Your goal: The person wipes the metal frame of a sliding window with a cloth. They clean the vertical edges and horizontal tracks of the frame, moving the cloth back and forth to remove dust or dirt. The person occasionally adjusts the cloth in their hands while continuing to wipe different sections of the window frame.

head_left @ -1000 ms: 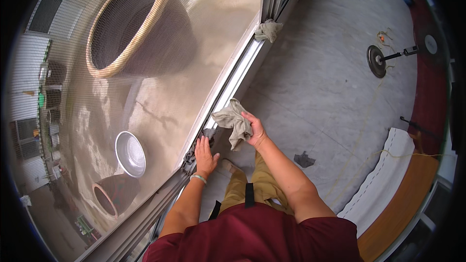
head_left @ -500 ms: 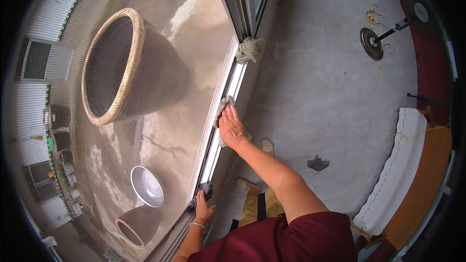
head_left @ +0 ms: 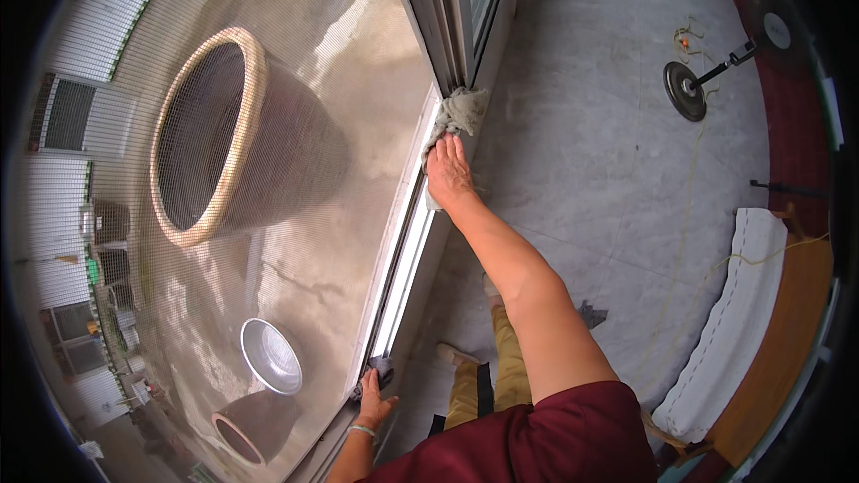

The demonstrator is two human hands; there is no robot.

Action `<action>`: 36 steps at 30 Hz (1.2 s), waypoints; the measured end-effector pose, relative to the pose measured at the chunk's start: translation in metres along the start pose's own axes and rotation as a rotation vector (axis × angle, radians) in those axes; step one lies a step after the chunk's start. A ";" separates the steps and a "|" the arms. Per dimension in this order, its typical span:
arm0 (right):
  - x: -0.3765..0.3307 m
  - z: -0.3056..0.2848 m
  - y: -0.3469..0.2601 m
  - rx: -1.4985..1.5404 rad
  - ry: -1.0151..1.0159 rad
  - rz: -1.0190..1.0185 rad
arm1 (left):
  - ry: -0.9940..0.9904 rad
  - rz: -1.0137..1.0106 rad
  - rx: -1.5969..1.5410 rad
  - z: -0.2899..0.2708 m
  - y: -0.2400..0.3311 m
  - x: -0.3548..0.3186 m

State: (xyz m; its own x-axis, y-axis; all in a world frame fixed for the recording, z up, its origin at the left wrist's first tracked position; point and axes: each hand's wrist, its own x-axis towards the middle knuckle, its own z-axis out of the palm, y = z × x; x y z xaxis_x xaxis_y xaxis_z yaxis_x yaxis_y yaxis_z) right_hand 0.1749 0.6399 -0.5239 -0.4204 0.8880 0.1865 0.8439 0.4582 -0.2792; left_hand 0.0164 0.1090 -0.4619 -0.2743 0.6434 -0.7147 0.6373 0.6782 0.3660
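Head view shows the right hand (head_left: 447, 174) pressed flat, fingers together, on a grey rag (head_left: 458, 112) bunched at the far end of the window track (head_left: 404, 250), whose length runs back to the left hand (head_left: 373, 407), fingers spread, gripping nothing

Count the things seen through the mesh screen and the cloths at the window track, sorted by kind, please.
Big woven-rim pots: 1
Small brown pots: 1
Metal bowls: 1
Cloths: 2, one grey rag under the right hand, one small dark cloth by the left hand
Total: 5
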 end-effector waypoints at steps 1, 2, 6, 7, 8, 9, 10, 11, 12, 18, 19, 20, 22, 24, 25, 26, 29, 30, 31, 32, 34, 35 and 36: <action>0.005 -0.001 -0.002 -0.018 0.008 0.017 | -0.002 0.015 0.020 0.000 -0.004 0.001; 0.010 -0.003 -0.004 -0.036 0.016 0.035 | -0.004 0.031 0.041 0.000 -0.009 0.002; 0.008 0.003 -0.005 0.025 0.082 0.056 | -0.020 0.007 0.040 -0.004 -0.004 0.006; 0.004 0.005 -0.007 0.031 0.113 0.059 | -0.014 0.005 0.054 -0.004 -0.002 0.006; -0.001 0.007 -0.008 0.037 0.145 0.062 | -0.008 0.003 0.069 -0.004 0.000 0.008; -0.007 0.008 -0.011 0.049 0.142 0.050 | 0.008 0.001 0.089 -0.003 0.003 0.006; -0.015 0.009 -0.014 0.061 0.137 0.040 | 0.023 -0.002 0.110 0.000 0.006 0.005; -0.024 0.010 -0.018 0.074 0.133 0.030 | 0.037 -0.005 0.132 0.002 0.008 0.006; -0.035 0.007 -0.027 0.089 0.087 0.022 | 0.057 -0.004 0.135 0.004 0.011 0.004; -0.110 -0.008 -0.086 0.172 0.060 -0.035 | 0.046 -0.010 0.114 -0.001 0.024 0.002; -0.123 -0.007 -0.094 0.177 0.043 -0.043 | 0.060 0.010 0.120 0.000 0.020 0.001; -0.135 -0.006 -0.104 0.181 0.047 -0.043 | 0.073 0.030 0.128 0.003 0.015 0.002; -0.161 -0.001 -0.121 0.221 0.040 -0.030 | 0.081 0.038 0.165 0.003 0.018 0.002; -0.184 0.003 -0.141 0.272 0.056 -0.012 | 0.057 0.007 0.148 0.000 0.023 0.002; -0.193 0.003 -0.152 0.287 0.076 -0.010 | 0.050 -0.012 0.139 -0.001 0.024 0.002; -0.204 0.002 -0.159 0.305 0.064 -0.003 | 0.037 -0.011 0.127 -0.001 0.023 0.001; -0.231 -0.002 -0.179 0.290 0.041 -0.009 | 0.023 -0.009 0.118 -0.001 0.016 0.006; -0.242 -0.003 -0.185 0.310 0.025 -0.016 | 0.019 -0.002 0.129 0.000 0.011 0.008; -0.252 -0.003 -0.192 0.329 0.014 -0.026 | 0.020 0.008 0.139 0.001 0.006 0.011; -0.264 -0.003 -0.200 0.345 0.004 -0.037 | 0.022 0.017 0.145 0.001 0.003 0.013; -0.290 -0.006 -0.215 0.348 -0.010 -0.080 | 0.014 0.016 0.140 0.000 0.002 0.017; -0.301 -0.008 -0.221 0.339 -0.012 -0.111 | 0.010 0.015 0.137 0.000 0.001 0.018; -0.310 -0.008 -0.226 0.376 0.000 -0.117 | 0.017 0.042 0.109 -0.001 0.001 0.018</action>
State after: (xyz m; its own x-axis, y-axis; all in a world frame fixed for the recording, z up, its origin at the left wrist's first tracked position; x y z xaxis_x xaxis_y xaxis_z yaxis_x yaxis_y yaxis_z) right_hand 0.1171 0.2607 -0.5109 -0.5063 0.8289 0.2378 0.6090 0.5389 -0.5820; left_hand 0.0110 0.1219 -0.4735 -0.2572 0.6774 -0.6892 0.7226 0.6083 0.3283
